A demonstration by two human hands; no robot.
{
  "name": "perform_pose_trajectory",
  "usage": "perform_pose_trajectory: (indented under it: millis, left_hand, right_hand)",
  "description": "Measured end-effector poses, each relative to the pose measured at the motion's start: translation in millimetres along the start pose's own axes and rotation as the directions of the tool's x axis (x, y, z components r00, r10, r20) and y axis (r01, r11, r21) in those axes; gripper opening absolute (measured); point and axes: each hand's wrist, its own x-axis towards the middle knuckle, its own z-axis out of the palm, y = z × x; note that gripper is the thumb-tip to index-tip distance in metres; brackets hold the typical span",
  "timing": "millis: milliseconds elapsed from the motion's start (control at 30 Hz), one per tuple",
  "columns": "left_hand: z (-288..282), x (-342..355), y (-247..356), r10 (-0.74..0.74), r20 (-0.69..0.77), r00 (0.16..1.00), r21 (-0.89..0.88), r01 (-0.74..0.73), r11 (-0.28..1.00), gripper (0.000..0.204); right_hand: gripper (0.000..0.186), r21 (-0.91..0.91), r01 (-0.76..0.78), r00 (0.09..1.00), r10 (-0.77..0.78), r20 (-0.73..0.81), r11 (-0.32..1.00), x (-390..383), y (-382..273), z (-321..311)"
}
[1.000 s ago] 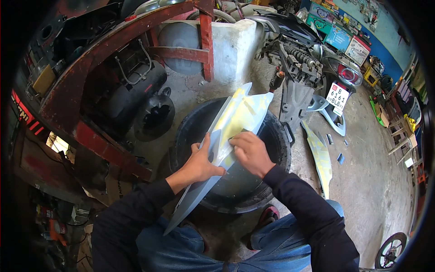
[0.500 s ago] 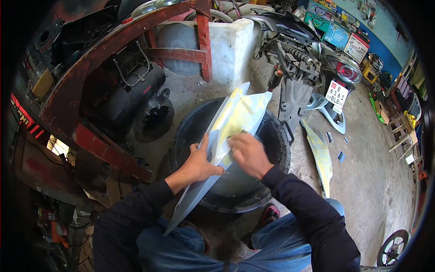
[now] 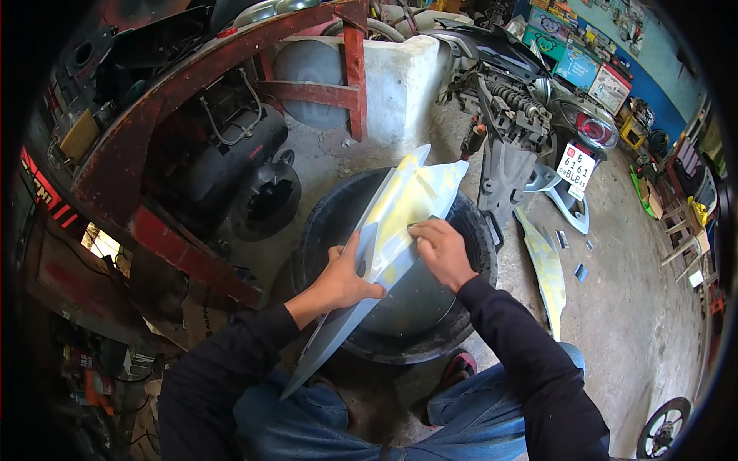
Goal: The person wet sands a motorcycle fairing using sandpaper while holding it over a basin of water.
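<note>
A long motorcycle side panel (image 3: 411, 201), grey with yellowish sanded-looking patches, slants across a round black tub (image 3: 486, 238). My left hand (image 3: 338, 283) grips its middle, thumb on the near side and fingers over the far edge. My right hand (image 3: 442, 250) is closed, its fingertips bunched against the patchy face of the panel. Whatever sits under those fingertips is hidden. Cloudy liquid (image 3: 407, 307) shows in the tub below. The panel's pointed lower end hangs past the rim, above my left knee.
Another patchy panel (image 3: 544, 269) lies on the floor to the right, beside small blue pieces (image 3: 580, 272). A partly stripped motorcycle (image 3: 507, 115) stands beyond the tub. At left are a red frame (image 3: 173, 250) and a dark tank (image 3: 254, 138). A wheel (image 3: 663, 429) rests at lower right.
My right hand has moved slightly right along the panel's face and is less blurred. The left hand keeps its grip. The whole view has shifted a little.
</note>
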Motion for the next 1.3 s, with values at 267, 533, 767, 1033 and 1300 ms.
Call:
perform_pose_trajectory:
  millis: [267, 533, 767, 1033, 1300]
  left_hand:
    - [3.4, -0.7, -2.7, 0.028, -0.041, 0.999, 0.012, -0.027, 1.000, 0.133]
    - [2.2, -3.1, -4.6, 0.012, -0.033, 0.999, 0.007, -0.011, 1.000, 0.132]
    - [1.8, 2.3, -4.9, 0.020, -0.014, 1.000, -0.010, -0.020, 1.000, 0.132]
    - [3.7, 3.8, -13.3, 0.021, -0.026, 0.999, 0.027, -0.020, 0.999, 0.135]
    - [4.4, 7.0, -13.1, -0.009, -0.029, 1.000, 0.008, 0.009, 1.000, 0.136]
  right_hand:
    - [0.023, -0.021, 0.043, 0.999, -0.044, -0.010, 0.999, -5.1, -6.2, -1.4]
    - [0.024, 0.013, 0.086, 0.996, -0.086, 0.020, 0.996, -7.9, -13.5, -0.1]
    - [0.024, 0.048, 0.004, 1.000, -0.005, 0.015, 0.999, -3.9, -8.3, -1.1]
    - [0.024, 0.026, 0.006, 0.999, -0.008, 0.053, 1.000, -6.0, -41.4, 8.3]
    - [0.022, -0.027, 0.103, 0.992, -0.101, 0.076, 0.994, -10.4, -53.8, 15.5]
